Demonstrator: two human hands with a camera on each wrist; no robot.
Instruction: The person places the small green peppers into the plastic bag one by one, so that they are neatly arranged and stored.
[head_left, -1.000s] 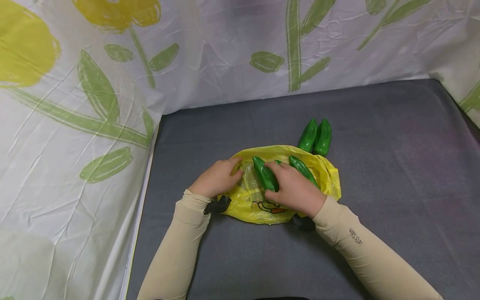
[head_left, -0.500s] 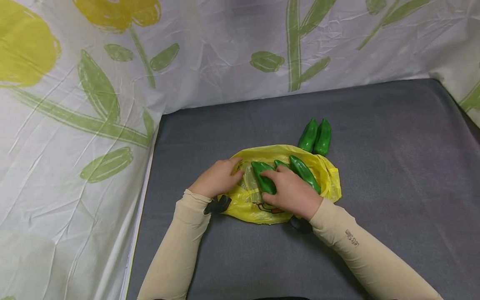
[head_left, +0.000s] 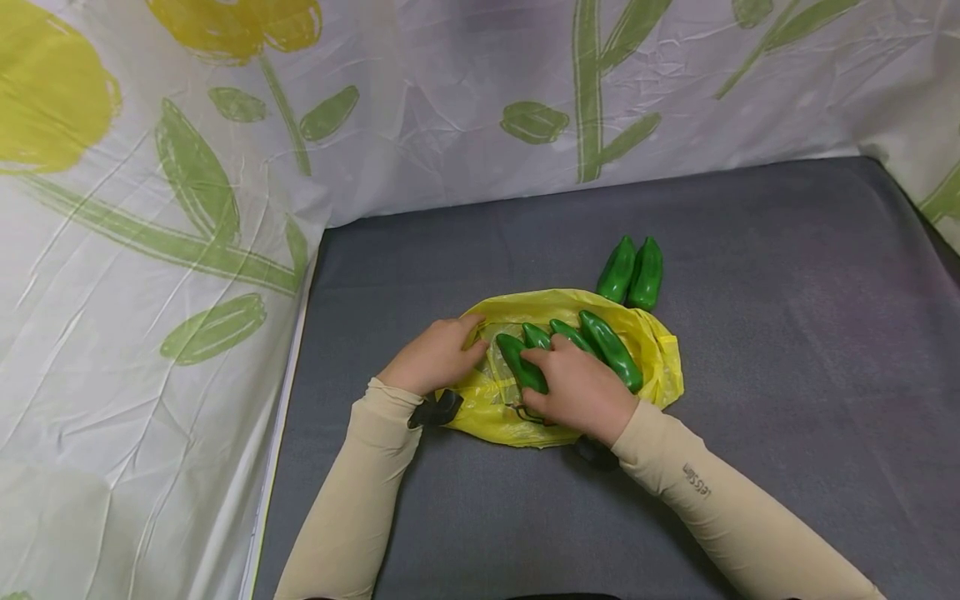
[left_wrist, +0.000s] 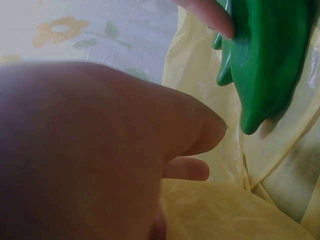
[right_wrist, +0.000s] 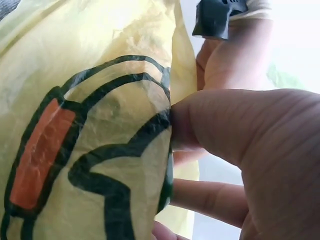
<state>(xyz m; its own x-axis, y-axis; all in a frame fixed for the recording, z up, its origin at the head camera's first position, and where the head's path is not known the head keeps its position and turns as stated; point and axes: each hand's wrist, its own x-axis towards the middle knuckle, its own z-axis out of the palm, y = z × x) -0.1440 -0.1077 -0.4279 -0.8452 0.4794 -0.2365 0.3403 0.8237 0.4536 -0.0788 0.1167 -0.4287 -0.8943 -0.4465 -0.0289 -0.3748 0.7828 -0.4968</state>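
Note:
A yellow plastic bag point(head_left: 483, 425) lies with its mouth spread wide, several glossy green peppers point(head_left: 611, 350) side by side inside it. My left hand point(head_left: 433, 358) holds the bag's left rim, with the thumb toward the opening. Over the front of the mouth, my right hand point(head_left: 585, 387) grips the leftmost pepper point(head_left: 516, 358) between thumb and fingers. That pepper point(left_wrist: 272, 60) hangs tip down near my left thumb in the left wrist view. The printed bag front point(right_wrist: 110, 130) hides most of it from the right wrist view.
Two more green peppers point(head_left: 630, 275) lie together on the dark grey tablecloth point(head_left: 787, 333), just behind the bag's right side. A white curtain point(head_left: 450, 108) with yellow flowers and green leaves borders the table at the back and left.
My right hand has shifted slightly left and toward me with the pepper it grips, uncovering more of the peppers behind it. My left hand stays at the bag's rim.

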